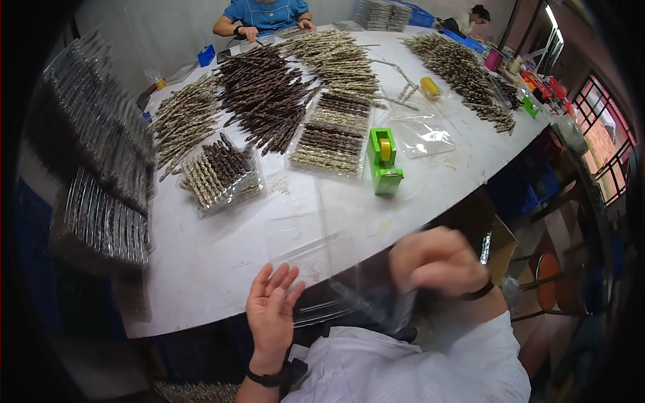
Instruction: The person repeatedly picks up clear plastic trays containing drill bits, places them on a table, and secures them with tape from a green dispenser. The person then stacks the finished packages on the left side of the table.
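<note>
My left hand (272, 309) is by the near table edge, its fingers stretched out and slightly apart, holding nothing that I can see. Lower right of the table, my right hand (438, 263) is smeared by motion, with its fingers curled. A clear plastic piece (376, 305), bent and box-like, reaches from that hand toward the left one; its exact shape is blurred. Ahead stands a green tape dispenser (385, 176) with a yellow roll. To its left lie a clear pack (329, 144) of brown and cream twisted sticks and a filled clear bag (220, 173) of the same.
Heaps of brown sticks (259, 91) and cream sticks (336, 60) cover the far table. A clear bag (422, 133) and a yellow roll (430, 88) lie to the right. Tall stacks of packs (101, 121) line the left. A person in blue (263, 15) works opposite.
</note>
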The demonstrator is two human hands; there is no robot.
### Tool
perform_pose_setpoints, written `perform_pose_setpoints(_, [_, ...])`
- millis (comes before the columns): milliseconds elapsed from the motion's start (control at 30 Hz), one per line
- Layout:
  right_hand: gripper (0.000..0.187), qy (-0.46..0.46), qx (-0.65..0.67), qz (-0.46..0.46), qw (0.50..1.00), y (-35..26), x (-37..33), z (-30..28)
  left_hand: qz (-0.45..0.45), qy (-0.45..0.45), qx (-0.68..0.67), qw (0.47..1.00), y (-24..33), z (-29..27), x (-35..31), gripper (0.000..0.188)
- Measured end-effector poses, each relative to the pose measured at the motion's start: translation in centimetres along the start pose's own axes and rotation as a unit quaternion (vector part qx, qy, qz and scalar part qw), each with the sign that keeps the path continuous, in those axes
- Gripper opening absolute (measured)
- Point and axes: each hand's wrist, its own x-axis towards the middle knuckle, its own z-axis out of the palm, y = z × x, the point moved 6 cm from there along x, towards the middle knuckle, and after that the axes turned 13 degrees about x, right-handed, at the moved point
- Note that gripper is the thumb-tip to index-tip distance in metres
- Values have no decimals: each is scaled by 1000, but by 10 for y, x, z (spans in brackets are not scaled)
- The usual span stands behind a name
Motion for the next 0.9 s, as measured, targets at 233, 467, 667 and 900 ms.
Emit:
perform_pose_setpoints(233, [10,269,-290,-218,893,-84,-29,-92,43,21,11,999,26,-20,-2,47])
perform_pose_setpoints(467, [6,145,-798,-90,577,-26,14,-205,49,26,14,998,25,-19,-7,47])
perform_pose_setpoints(667, [5,86,-839,-11,538,46,19,-257,51,32,8,998,27,-17,-10,47])
perform_pose_setpoints(900, [6,157,-781,7,605,51,14,-264,47,24,-4,999,27,-21,-9,46])
